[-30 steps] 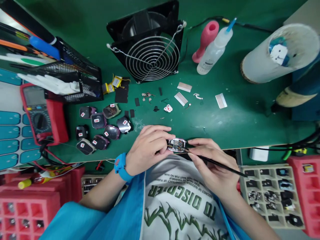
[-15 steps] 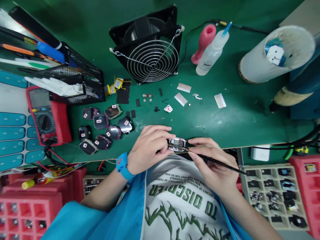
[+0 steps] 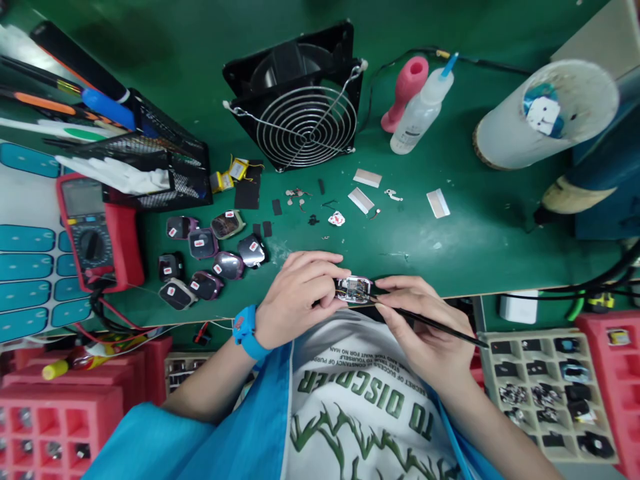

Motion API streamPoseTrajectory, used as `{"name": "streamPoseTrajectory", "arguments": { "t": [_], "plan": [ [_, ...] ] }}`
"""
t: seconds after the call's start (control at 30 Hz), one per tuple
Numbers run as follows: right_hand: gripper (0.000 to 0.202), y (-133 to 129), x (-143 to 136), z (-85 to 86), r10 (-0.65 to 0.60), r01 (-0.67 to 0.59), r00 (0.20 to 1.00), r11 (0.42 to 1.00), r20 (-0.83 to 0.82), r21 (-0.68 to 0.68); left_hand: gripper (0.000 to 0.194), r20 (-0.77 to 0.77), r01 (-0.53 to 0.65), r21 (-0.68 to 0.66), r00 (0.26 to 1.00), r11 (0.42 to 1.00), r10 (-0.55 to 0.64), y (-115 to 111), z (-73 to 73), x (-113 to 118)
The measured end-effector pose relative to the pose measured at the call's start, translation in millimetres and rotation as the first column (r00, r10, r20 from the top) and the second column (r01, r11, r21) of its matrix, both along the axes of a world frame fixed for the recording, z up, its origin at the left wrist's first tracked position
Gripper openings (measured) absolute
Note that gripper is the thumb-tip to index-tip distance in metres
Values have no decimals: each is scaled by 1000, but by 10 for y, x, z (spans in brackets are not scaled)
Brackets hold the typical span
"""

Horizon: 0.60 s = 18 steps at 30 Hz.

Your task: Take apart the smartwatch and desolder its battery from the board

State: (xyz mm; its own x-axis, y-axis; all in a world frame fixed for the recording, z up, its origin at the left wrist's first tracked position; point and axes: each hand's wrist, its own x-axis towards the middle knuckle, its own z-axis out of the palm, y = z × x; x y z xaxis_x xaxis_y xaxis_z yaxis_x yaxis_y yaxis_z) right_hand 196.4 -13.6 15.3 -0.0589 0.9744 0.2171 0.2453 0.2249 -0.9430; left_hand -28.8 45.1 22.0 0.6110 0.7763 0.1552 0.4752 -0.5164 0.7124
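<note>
An opened smartwatch case (image 3: 356, 289) with bare electronics and thin wires inside is held at the bench's front edge. My left hand (image 3: 313, 283) grips its left side between thumb and fingers, a blue band round the wrist. My right hand (image 3: 425, 313) is closed on black tweezers (image 3: 435, 323), whose tip reaches the case's right side; the exact contact point is too small to make out. Several smartwatch bodies (image 3: 229, 265) with red-arrow stickers lie left of my left hand. Small loose parts, among them a white piece with red marks (image 3: 337, 219), lie beyond the hands.
A black fan (image 3: 307, 127) stands at the back. Right of it are a dropper bottle (image 3: 423, 113), a pink handle (image 3: 406, 93) and a white cylinder (image 3: 545, 120). A red multimeter (image 3: 100, 230) and mesh pen holder (image 3: 170, 167) stand left. A parts tray (image 3: 550, 393) sits lower right.
The camera view has shifted slightly, so the bench items appear a little lower. Both hands, the case and the tweezers stay almost the same.
</note>
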Motion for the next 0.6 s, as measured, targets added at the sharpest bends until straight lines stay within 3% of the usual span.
{"name": "streamPoseTrajectory", "arguments": {
  "t": [0.6],
  "plan": [
    [29, 10, -6, 5, -2, 2, 1000, 1000, 13, 6, 36, -3, 1, -1, 1000, 1000, -1, 0, 2, 2]
  ]
}}
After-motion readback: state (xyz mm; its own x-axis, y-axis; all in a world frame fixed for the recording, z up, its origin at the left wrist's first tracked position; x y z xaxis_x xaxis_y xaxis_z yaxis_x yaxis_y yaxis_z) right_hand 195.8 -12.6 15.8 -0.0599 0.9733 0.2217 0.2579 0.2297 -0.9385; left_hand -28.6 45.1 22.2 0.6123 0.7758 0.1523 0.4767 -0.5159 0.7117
